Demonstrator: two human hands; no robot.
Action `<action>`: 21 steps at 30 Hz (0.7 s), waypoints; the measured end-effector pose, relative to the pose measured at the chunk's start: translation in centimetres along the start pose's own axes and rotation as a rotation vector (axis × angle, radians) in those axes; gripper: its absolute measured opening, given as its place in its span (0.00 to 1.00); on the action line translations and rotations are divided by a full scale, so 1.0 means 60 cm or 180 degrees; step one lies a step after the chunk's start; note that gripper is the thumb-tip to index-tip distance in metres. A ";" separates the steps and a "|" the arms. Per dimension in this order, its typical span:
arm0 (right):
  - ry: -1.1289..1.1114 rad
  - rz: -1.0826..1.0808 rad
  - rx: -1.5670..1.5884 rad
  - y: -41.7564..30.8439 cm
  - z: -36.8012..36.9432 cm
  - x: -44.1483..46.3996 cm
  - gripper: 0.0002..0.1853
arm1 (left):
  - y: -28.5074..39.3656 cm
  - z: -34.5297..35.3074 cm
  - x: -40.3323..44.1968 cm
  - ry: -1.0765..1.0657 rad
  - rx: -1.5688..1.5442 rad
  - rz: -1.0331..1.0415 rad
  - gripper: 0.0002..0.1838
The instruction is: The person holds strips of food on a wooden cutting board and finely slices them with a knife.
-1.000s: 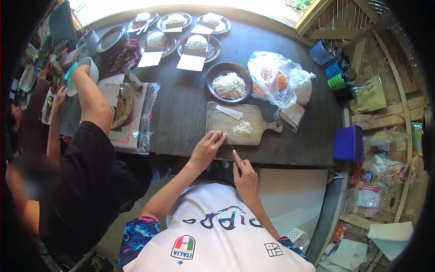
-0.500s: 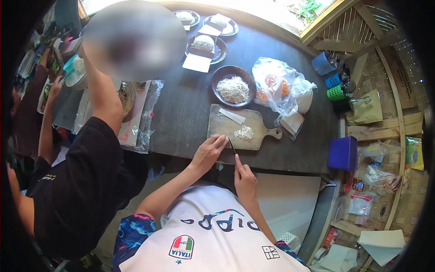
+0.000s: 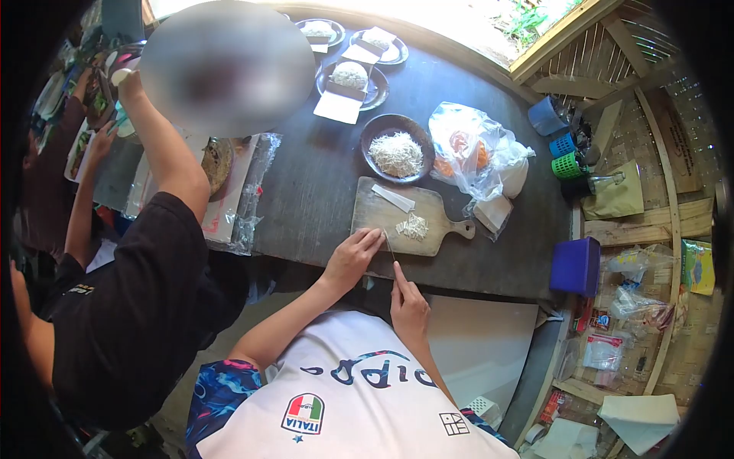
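My right hand [image 3: 410, 304] is closed round the handle of a thin knife [image 3: 391, 249], its blade pointing up to the near edge of a wooden cutting board [image 3: 372, 216]. Just left of the blade, the fingers of my left hand [image 3: 355, 258] press together on the board's near left corner; whatever they hold is hidden. Short pale shreds [image 3: 413, 226] lie heaped on the board, and behind them rests a flat white strip [image 3: 393, 197]. Beyond the board stands a dark bowl [image 3: 368, 158] filled with similar white shreds [image 3: 397, 153].
A clear plastic bag [image 3: 475, 145] with orange contents sits right of the bowl. Several plates with white mounds and cards, one a dark plate [image 3: 378, 93], stand behind. On my left works a person in a black shirt [image 3: 145, 298]. A purple bin [image 3: 575, 265] stands at the right.
The person on my left has raised a forearm, with a pale item now near the hand. My own hands and the knife have barely shifted; the view has moved slightly.
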State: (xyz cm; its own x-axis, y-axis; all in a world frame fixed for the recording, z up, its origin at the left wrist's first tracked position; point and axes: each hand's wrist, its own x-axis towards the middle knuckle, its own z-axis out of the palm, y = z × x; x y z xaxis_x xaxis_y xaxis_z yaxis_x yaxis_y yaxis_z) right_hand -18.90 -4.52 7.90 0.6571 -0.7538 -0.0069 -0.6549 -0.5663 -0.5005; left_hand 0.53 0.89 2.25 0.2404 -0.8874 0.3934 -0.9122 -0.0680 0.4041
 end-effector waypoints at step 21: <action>-0.0079 0.0110 0.0148 0.003 0.024 0.014 0.29 | 0.004 0.006 -0.011 0.0110 0.0045 0.0008 0.29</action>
State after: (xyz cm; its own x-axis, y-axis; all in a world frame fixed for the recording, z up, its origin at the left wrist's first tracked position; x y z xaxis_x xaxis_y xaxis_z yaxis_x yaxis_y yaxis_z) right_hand -17.95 -4.78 6.58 0.6438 -0.7638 -0.0459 -0.6597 -0.5236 -0.5392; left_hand 0.03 1.27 1.79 0.2493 -0.8713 0.4228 -0.9173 -0.0725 0.3915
